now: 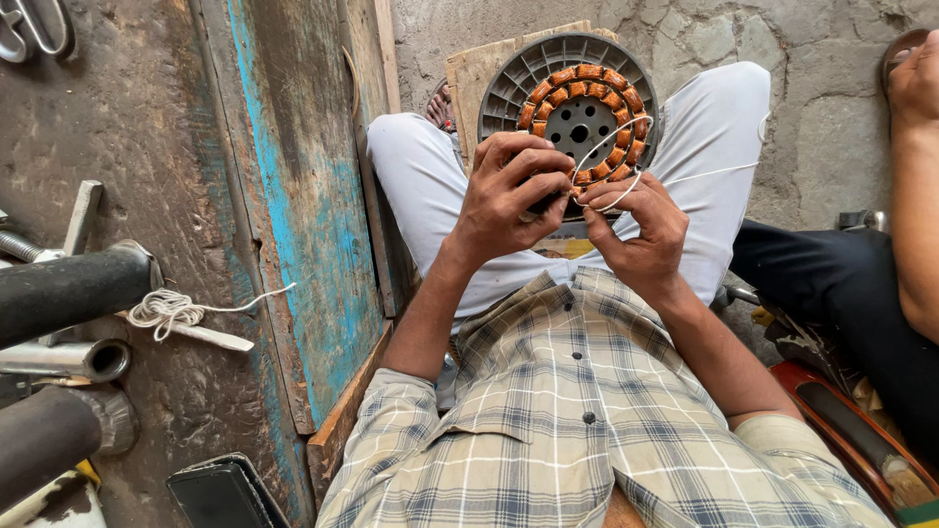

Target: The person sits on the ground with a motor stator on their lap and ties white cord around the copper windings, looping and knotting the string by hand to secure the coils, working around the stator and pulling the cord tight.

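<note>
A round grey fan stator (577,103) with a ring of copper-coloured coils rests upright between my knees in white trousers. My left hand (504,196) grips the stator's lower edge, fingers curled over it. My right hand (636,230) pinches a thin white thread (611,156) that loops over the coils at the lower right and trails off right across my knee. Both hands meet at the bottom of the coil ring.
A worn wooden board with blue paint (303,196) stands at my left. A bundle of white string (166,308) lies by dark metal pipes (68,288) on the left. Another person's arm (915,176) and dark trouser leg (831,284) are at the right.
</note>
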Tool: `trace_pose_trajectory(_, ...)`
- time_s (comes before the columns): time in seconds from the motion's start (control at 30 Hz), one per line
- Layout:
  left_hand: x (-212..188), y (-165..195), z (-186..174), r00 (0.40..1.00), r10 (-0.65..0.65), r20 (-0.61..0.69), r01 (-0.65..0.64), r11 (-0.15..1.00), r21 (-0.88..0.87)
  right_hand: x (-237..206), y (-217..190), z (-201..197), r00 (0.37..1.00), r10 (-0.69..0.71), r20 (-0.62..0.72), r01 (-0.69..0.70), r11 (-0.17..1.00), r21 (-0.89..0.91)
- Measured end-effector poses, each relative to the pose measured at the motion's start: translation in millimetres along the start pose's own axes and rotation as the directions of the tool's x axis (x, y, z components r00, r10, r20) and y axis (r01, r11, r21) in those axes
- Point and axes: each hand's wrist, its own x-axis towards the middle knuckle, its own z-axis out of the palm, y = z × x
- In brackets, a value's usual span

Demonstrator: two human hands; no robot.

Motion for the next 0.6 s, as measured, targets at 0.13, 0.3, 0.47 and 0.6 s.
trace_pose_trajectory(0.13,1,-3,-3,1.0,-0.001,0.001,0.001,0.998,-0.062,9,-11,-6,0.999,-0.039,0.034,0.041,0.997,-0.068)
trace_pose_trajectory(0.3,1,-1,0,1.0,-0.02,-0.016,0.018,0.996,-0.093,19,-15,-10,0.992,-0.105,0.068,0.114,0.983,-0.146)
trace_pose_trajectory(0.47,0,1,-1,1.0,0.003,0.008,-0.003,0.997,-0.071,19,-18,-14,0.986,-0.149,0.073,0.163,0.952,-0.261)
trace_pose_trajectory(0.6,1,1,-1,1.0,0.006,0.01,-0.005,0.998,-0.069,18,-19,-16,0.986,-0.136,0.098,0.162,0.926,-0.341)
